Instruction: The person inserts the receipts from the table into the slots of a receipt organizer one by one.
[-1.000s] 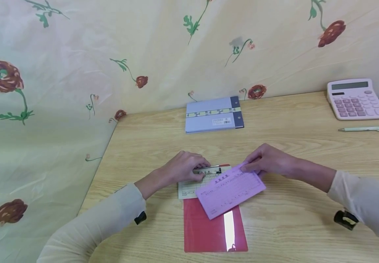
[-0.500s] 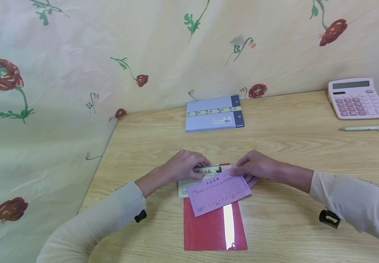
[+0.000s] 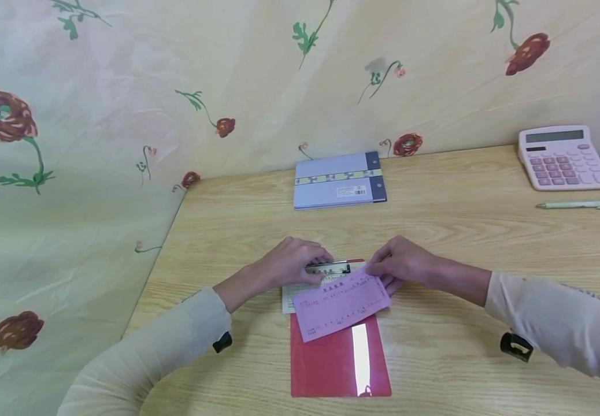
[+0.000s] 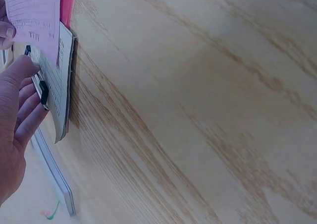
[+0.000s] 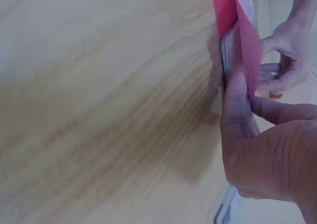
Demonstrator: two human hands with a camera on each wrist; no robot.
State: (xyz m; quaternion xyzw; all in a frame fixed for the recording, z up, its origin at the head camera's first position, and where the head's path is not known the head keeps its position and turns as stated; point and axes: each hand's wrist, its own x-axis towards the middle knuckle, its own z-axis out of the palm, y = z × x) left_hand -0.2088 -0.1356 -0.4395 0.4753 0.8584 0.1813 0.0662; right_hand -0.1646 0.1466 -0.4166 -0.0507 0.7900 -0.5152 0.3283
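A red clipboard (image 3: 326,367) lies on the wooden table, a white printed form pad (image 3: 289,300) at its top end. Across the pad runs the metal clip (image 3: 340,267), which my left hand (image 3: 295,263) grips, thumb on the near side and fingers behind, as the left wrist view also shows. A pink printed slip (image 3: 339,306) slants over the pad and part of the red board. My right hand (image 3: 401,261) pinches its upper right corner between thumb and finger. In the right wrist view the slip (image 5: 249,45) stands bent above the pad's edge. The slip hides much of the pad.
A blue binder-style book (image 3: 331,188) lies at the back of the table. At the back right are a pink calculator (image 3: 564,159) and a pale pen (image 3: 583,204). Flowered cloth (image 3: 258,75) hangs behind and to the left.
My right hand has moved left and slightly down with the pink slip, which now lies less steeply slanted and further over the pad. The left hand stays at the clip.
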